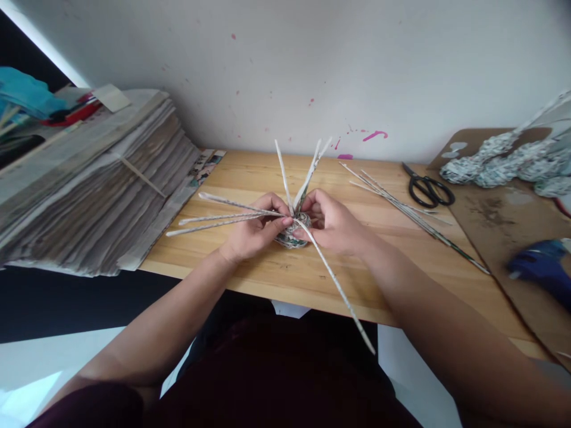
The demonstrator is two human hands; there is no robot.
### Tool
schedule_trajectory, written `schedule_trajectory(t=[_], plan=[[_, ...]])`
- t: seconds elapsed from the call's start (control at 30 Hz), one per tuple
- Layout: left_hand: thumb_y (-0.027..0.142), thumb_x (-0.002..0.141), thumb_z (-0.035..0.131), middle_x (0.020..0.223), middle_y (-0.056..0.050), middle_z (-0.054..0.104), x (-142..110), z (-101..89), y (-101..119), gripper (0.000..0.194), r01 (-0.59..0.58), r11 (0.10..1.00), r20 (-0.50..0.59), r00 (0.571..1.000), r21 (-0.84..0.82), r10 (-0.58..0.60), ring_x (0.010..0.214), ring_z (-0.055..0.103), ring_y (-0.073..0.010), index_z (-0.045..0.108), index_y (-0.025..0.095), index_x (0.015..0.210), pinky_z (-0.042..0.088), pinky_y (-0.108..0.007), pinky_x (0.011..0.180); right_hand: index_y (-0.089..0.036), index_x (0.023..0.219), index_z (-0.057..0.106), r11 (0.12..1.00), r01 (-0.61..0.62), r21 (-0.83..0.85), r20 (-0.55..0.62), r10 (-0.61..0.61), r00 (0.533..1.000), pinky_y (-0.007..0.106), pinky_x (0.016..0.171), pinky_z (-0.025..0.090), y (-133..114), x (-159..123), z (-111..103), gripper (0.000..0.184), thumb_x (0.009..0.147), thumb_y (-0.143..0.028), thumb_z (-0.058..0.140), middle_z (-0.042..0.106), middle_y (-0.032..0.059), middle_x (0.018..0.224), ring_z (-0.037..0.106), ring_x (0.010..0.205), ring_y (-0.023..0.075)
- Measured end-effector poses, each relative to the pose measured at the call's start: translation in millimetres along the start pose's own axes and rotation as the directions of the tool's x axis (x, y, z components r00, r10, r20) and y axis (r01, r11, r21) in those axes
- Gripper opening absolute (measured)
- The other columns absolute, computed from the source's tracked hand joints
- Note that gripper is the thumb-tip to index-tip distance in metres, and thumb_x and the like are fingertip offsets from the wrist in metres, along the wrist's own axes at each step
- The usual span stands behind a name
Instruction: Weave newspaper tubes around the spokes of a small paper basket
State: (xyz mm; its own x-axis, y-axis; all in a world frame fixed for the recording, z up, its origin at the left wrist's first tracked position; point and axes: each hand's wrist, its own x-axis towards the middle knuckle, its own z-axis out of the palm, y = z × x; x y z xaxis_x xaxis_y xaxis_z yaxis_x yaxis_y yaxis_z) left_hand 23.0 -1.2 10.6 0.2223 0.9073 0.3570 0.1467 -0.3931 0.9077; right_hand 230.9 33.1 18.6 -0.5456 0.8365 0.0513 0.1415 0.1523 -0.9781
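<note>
A small round piece woven from rolled paper (292, 239) stands on the wooden table between my hands. My left hand (261, 229) is closed, thumb and fingers pinching paper strands at the top of the weave. Several paper sticks (214, 223) fan out leftward past it. My right hand (328, 223) is closed around the right side of the woven piece, its fingertips partly hidden behind it. More paper sticks (310, 172) rise from the top, and one long paper strand (334, 279) runs toward me over the table's front edge.
On the left stands a tall stack of newspapers (147, 160). To the right lie loose paper sticks (401, 208), black scissors (428, 189) and a cardboard sheet (495, 220) bearing a blue glue gun (542, 264). Woven paper pieces (495, 160) sit at the back right, before the wall.
</note>
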Motion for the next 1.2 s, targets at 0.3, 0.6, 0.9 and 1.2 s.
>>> schedule_trajectory(t=[0.3,0.6,0.9,1.2], plan=[[0.025,0.089,0.076,0.082,-0.004,0.067,-1,-2.4,-2,0.009,-0.267,0.927,-0.003,0.961,0.264,0.278,0.077,0.062,-0.0152,0.070,0.019,0.086,0.052,-0.028,0.074,-0.025,0.088,0.050,0.974,0.039,-0.225,-0.148,-0.074,0.986,0.033,0.068,0.053,-6,-3,9,0.037,0.073,-0.031,0.084,0.069,0.0001,0.085,0.067,0.077,0.0188],[0.034,0.085,0.081,0.087,-0.007,0.075,-2,-2.8,-10,0.017,-0.160,0.955,-0.096,0.977,0.248,0.189,0.081,0.069,-0.0178,0.075,0.019,0.089,0.055,-0.031,0.078,-0.024,0.090,0.059,0.960,0.130,-0.249,-0.125,-0.165,0.978,0.033,0.071,0.054,-1,-3,7,0.028,0.077,-0.028,0.083,0.074,0.0001,0.092,0.069,0.078,0.0171],[0.029,0.089,0.076,0.084,-0.006,0.073,-1,-2.2,-5,0.011,-0.217,0.930,-0.048,0.969,0.298,0.241,0.080,0.067,-0.0171,0.076,0.018,0.088,0.053,-0.029,0.077,-0.024,0.092,0.069,0.936,0.137,-0.326,-0.075,-0.169,0.983,0.036,0.080,0.056,-10,-3,-1,0.019,0.077,-0.022,0.082,0.078,0.0009,0.095,0.072,0.087,0.0199],[0.018,0.088,0.076,0.082,-0.005,0.075,2,3.7,-10,0.002,-0.370,0.869,-0.035,0.915,0.329,0.403,0.077,0.066,-0.0146,0.075,0.019,0.088,0.054,-0.028,0.075,-0.019,0.105,0.081,0.920,0.239,-0.311,-0.168,-0.300,0.939,0.030,0.068,0.052,-24,-4,-2,0.020,0.092,-0.028,0.068,0.079,0.0047,0.088,0.067,0.071,0.0152]])
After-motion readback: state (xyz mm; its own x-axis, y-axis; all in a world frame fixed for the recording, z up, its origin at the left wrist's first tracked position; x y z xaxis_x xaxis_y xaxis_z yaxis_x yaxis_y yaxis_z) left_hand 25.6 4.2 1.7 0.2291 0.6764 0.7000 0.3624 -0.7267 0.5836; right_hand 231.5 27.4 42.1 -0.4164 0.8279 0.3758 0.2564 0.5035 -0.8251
